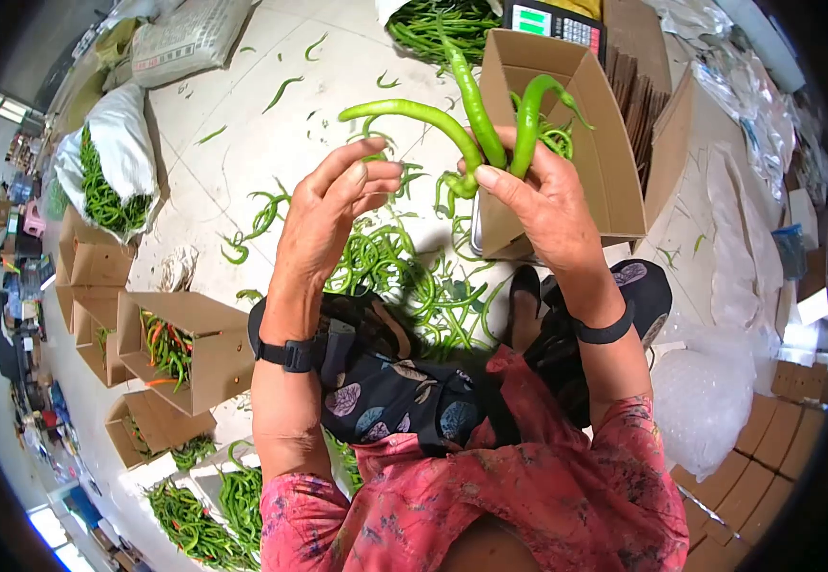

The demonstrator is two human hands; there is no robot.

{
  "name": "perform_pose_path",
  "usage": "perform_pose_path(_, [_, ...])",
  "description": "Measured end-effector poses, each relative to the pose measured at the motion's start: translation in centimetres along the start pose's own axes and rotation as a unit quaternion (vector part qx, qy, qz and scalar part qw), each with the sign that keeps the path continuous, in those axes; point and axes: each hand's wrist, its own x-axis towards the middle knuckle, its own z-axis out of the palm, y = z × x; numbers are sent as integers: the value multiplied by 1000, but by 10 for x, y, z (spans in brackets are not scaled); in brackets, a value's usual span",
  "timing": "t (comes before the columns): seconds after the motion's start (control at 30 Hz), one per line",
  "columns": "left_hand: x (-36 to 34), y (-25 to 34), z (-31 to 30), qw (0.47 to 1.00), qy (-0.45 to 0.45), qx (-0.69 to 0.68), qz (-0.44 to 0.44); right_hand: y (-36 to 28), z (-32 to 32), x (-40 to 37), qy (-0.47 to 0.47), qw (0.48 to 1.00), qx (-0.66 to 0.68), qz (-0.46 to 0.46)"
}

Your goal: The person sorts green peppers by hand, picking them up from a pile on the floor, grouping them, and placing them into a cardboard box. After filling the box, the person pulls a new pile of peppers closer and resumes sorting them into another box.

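Observation:
Several long green chili peppers fan upward from my right hand, which is closed around their lower ends with the thumb pressed on them. One curved pepper reaches left toward my left hand. That hand is raised and open, its fingers slightly bent and holding nothing. Beneath both hands, a loose pile of green peppers lies on the floor between my feet. An open cardboard box stands just beyond my right hand, with some green peppers inside.
A digital scale sits behind the box, beside a sack of peppers. White sacks lie at the left. Smaller cardboard boxes with peppers stand nearer on that side. Bubble wrap and stacked cartons are at the right.

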Motion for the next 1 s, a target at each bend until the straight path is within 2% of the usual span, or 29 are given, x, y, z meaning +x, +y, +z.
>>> perform_pose_path(0.07, [-1,0,5,1000,11,-9,2,-2,-9,-3,14,999,38,5])
perform_pose_path(0.17, [-3,1,8,999,22,-21,-17,-4,-29,-6,-3,960,275,51])
perform_pose_path(0.2, [-2,0,9,1000,18,-22,-12,-4,-34,-8,-2,961,271,47])
perform_pose_path(0.27, [-1,0,10,998,-5,-53,-12,-5,-38,-14,-28,930,353,96])
perform_pose_path(0.4, [-1,2,21,997,-6,-72,-7,-4,-38,-25,-57,909,397,114])
perform_pose_path(0.57, [1,2,24,996,-34,-87,-3,-5,-44,-33,-47,907,399,125])
perform_pose_path(0.8, [0,11,28,999,6,-52,6,-23,-87,-34,53,949,301,81])
perform_pose_path(0.87, [-1,17,20,999,34,-3,-18,-28,-104,-27,122,976,173,44])
perform_pose_path(0.93, [-2,33,6,999,47,21,-3,-25,-131,-14,161,985,64,13])
perform_pose_path(0.97, [-2,40,-7,998,54,38,0,-24,-141,-7,170,983,63,18])
perform_pose_path(1.0, [-3,48,-18,995,77,55,-7,-23,-150,0,169,985,8,46])
